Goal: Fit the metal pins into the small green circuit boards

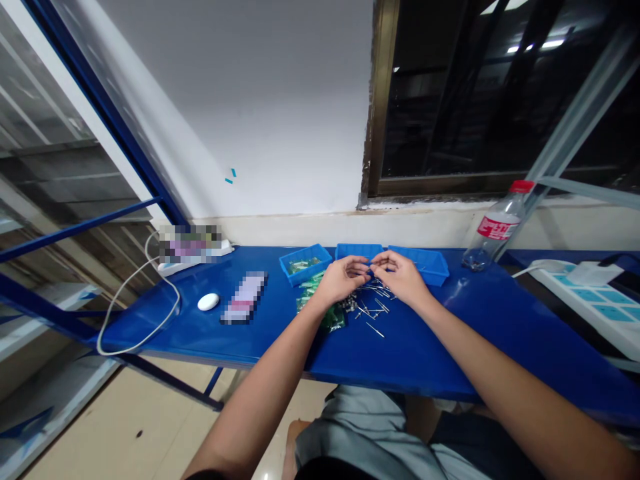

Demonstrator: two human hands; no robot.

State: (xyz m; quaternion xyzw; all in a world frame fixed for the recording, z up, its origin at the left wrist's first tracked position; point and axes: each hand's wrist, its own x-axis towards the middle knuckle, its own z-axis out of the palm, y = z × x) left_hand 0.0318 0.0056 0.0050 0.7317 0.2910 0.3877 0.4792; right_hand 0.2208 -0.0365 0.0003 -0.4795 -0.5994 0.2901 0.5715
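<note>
On the blue table (450, 340): both hands are brought together above a scatter of thin metal pins (373, 307).
Left hand (343, 279): fingers pinched; what is held cannot be told.
Right hand (403, 277): fingertips closed at 9 o'clock, meeting the left.
Green parts (313, 293): heaped at 7 o'clock of the left hand.
Blue plastic trays (423, 263): ranged at 12 o'clock.
Clear plastic bottle (493, 230): stood at 2 o'clock.

My one camera sits on my head, looking forward and down across the blue bench (200, 333) toward the wall, with my forearms close below.
</note>
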